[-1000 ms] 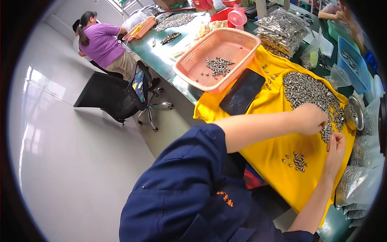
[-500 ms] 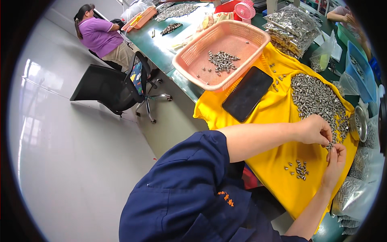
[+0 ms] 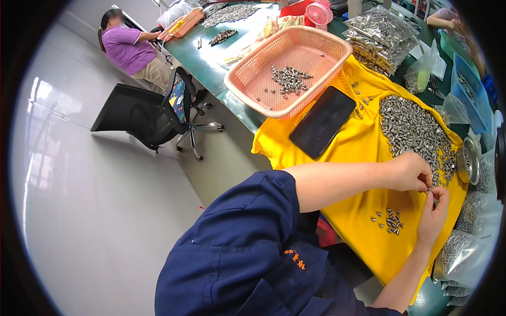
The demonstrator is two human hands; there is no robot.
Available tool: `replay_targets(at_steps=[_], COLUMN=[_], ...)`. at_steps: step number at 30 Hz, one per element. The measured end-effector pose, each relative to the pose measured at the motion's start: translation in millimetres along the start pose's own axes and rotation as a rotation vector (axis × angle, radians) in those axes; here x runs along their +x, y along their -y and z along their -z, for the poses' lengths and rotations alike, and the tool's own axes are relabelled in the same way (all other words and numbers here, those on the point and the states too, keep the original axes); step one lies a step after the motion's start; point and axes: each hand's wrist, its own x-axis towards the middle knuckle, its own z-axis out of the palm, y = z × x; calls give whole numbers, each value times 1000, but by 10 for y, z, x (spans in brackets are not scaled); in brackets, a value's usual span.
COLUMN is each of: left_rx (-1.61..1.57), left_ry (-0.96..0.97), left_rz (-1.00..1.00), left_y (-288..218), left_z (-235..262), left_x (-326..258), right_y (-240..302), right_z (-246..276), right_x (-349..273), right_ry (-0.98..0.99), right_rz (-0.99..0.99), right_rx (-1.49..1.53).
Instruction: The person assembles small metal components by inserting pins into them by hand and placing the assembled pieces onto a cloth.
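Over the near edge of a pile of small silver, bullet-shaped metal parts (image 3: pixel 411 126), my two hands meet fingertip to fingertip. My left hand (image 3: pixel 409 171) is closed in a pinch, with a tiny metal part just showing at its fingertips. Just nearer, my right hand (image 3: pixel 434 210) has its fingers curled round small metal parts (image 3: pixel 435 201), mostly hidden by the fingers. A yellow cloth (image 3: pixel 363 210) lies under the pile. A smaller group of the same metal parts (image 3: pixel 393 221) rests on the cloth, left of my right hand.
A pink plastic basket (image 3: pixel 247 89) holds some metal parts, beside a black phone (image 3: pixel 322 122). At right stand a round metal bowl (image 3: pixel 472 160), a blue tray (image 3: pixel 469 100) and filled plastic bags (image 3: pixel 458 255). An office chair (image 3: pixel 142 116) and a person in purple (image 3: pixel 126 47) are at left.
My hands have shifted slightly at the fingertips, and the right fingers now curl more. The person in purple has turned and reached an arm toward the table.
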Motion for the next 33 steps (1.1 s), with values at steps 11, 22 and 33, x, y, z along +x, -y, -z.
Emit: replay_targets(at_steps=[11, 22, 33], left_rx=[65, 70, 376], left_ry=[-53, -1, -41], left_rz=[23, -3, 38], left_y=[4, -23, 86], left_z=[-72, -34, -9], left_x=[17, -8, 61], right_y=[15, 17, -1], right_z=[-1, 24, -7], right_x=[17, -5, 74], right_ry=[-22, 23, -69], right_rz=[60, -29, -7], right_rx=[-88, -9, 143])
